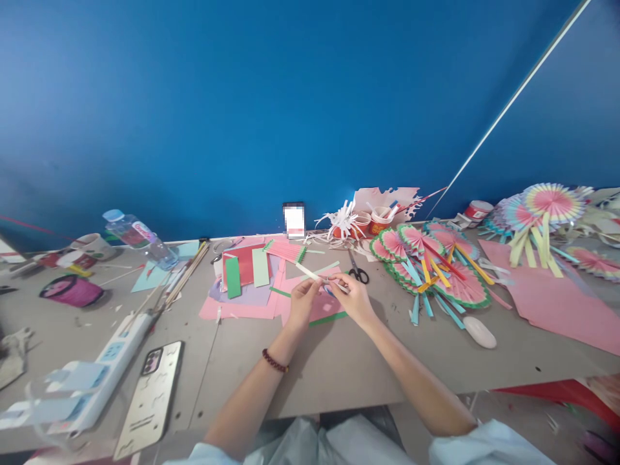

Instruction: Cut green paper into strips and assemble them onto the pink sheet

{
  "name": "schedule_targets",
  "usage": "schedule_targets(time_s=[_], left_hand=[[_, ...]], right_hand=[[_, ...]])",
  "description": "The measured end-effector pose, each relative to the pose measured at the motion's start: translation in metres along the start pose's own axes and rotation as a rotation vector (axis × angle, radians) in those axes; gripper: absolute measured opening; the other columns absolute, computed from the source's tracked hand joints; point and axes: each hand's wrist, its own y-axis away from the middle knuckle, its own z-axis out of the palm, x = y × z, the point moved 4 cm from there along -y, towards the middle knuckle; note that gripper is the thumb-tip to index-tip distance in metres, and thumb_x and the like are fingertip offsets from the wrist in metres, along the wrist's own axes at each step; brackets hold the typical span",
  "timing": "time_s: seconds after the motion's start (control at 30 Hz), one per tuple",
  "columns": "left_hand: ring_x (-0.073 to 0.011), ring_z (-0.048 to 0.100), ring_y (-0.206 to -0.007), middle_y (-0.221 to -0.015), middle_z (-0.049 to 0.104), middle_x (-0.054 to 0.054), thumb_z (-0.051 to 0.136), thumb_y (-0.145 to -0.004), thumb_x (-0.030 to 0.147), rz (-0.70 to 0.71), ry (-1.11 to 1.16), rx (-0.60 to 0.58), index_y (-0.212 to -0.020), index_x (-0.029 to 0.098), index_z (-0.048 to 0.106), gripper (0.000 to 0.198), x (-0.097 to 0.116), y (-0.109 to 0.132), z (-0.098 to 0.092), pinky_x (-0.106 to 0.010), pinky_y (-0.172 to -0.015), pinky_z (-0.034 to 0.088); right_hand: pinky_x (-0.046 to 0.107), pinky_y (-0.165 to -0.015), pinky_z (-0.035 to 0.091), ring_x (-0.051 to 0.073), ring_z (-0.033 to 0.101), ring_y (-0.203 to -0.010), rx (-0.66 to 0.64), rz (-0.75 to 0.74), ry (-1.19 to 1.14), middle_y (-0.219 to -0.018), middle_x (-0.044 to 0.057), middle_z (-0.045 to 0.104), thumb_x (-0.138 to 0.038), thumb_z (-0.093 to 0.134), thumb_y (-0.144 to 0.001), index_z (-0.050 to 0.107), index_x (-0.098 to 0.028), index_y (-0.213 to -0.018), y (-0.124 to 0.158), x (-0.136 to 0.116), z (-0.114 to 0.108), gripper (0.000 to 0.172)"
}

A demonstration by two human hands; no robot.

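A pale, narrow paper strip (308, 272) is pinched between my two hands above the middle of the table. My left hand (305, 298) grips it with thumb and forefinger, a beaded bracelet on that wrist. Closed on the strip's nearer end, my right hand (352, 296) almost touches the left. Beneath them lie pink paper sheets (334, 309) with green strips. Just beyond is a pleated pink paper piece (285, 250) with green edging. Black-handled scissors (358, 274) lie right of the hands. Green cards (233, 278) rest on coloured sheets to the left.
Folded paper fans (436, 258) with ribbon tails are piled at the right, beside a white computer mouse (479, 332). On the left are a plastic bottle (140, 237), a power strip (104, 368) and a phone (151, 394). A blue wall (242, 116) borders the back.
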Motion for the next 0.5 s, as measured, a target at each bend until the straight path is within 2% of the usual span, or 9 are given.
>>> schedule_targets(time_s=[0.2, 0.5], left_hand=[[-0.0163, 0.061, -0.076, -0.093, 0.075, -0.008, 0.074, -0.073, 0.047, -0.032, 0.029, -0.011, -0.079, 0.017, 0.078, 0.03, -0.0061, -0.0003, -0.0008, -0.027, -0.071, 0.046], [-0.0171, 0.061, -0.076, -0.09, 0.073, -0.01, 0.076, -0.072, 0.047, -0.066, 0.09, -0.061, -0.08, 0.016, 0.077, 0.032, -0.0105, -0.002, 0.0016, -0.029, -0.071, 0.05]], right_hand=[[0.029, -0.066, 0.051, 0.018, 0.064, -0.068, 0.021, -0.008, -0.018, -0.084, 0.007, 0.074, -0.034, 0.056, -0.082, 0.07, -0.018, -0.088, -0.0003, -0.0036, -0.002, 0.022], [0.027, -0.066, 0.05, 0.016, 0.062, -0.066, 0.034, -0.021, 0.026, -0.077, 0.003, 0.07, -0.031, 0.055, -0.081, 0.067, -0.019, -0.083, -0.0014, -0.0033, -0.0024, 0.017]])
